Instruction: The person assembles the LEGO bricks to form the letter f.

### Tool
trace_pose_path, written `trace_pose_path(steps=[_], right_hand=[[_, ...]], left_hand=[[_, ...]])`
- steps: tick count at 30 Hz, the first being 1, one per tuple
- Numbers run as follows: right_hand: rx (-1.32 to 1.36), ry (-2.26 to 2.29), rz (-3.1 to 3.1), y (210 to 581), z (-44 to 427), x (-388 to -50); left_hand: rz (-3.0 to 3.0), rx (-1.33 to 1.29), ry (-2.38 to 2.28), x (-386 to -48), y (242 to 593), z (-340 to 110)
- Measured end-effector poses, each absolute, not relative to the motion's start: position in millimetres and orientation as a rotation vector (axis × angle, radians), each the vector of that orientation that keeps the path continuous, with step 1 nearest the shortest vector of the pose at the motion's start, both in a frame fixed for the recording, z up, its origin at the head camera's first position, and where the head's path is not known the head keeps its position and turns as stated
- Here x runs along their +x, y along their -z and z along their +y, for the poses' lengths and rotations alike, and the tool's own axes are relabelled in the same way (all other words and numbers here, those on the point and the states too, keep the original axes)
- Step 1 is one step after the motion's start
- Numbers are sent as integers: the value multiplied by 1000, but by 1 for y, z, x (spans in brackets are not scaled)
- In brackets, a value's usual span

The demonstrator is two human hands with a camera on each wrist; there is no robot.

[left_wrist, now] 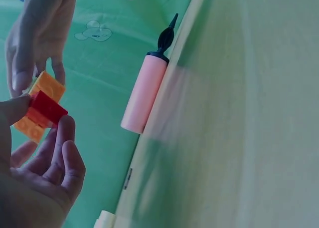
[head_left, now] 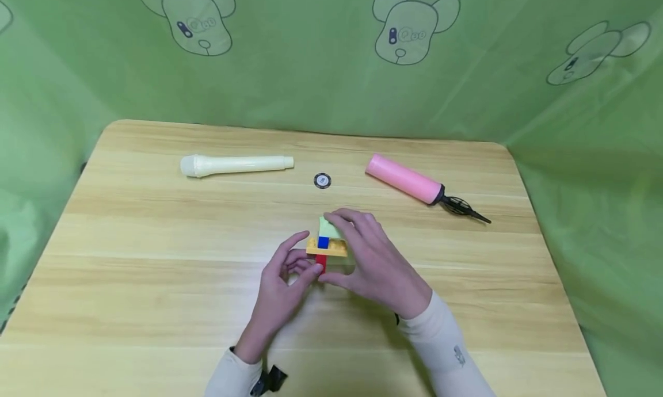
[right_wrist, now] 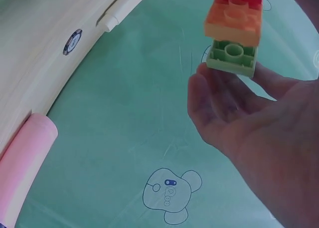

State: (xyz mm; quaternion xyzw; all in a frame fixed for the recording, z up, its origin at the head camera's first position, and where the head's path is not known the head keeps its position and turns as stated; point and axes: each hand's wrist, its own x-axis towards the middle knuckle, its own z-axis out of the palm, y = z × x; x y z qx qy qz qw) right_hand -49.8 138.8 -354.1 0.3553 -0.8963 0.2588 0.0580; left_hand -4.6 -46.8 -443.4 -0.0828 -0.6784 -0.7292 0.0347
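Note:
A small stack of toy building bricks is held up over the table between two hands. From top to bottom in the head view it has a pale green brick (head_left: 327,228), a blue brick (head_left: 323,242), a wider yellow-orange brick (head_left: 336,249) and a red brick (head_left: 321,263). The left hand (head_left: 282,285) pinches the red brick between thumb and fingers. On the other side, the right hand (head_left: 380,264) has its fingertips on the green brick, its thumb lower down beside the red one. The green brick's hollow underside partly shows in the right wrist view.
Farther back on the wooden table (head_left: 155,305) lie a white toy microphone (head_left: 238,164), a black-and-white round chip (head_left: 322,180) and a pink hand pump (head_left: 404,178) with a black nozzle. Green curtains (head_left: 311,69) with printed mouse faces surround the table.

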Motion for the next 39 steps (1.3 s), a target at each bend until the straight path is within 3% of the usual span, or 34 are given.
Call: trace_pose_path(steps=[21,32,39], right_hand=[[1058,-601,-2817,367,141,-52],[965,-583,-2932,384,146,-65],[964,-574,-2989,396,144,-72]], left_hand=[[-2430,-533,1940,-13,432,-54],[-2811,-730,1340,-28,432,-70],[-2803,-769,1213,-35,437,-70]])
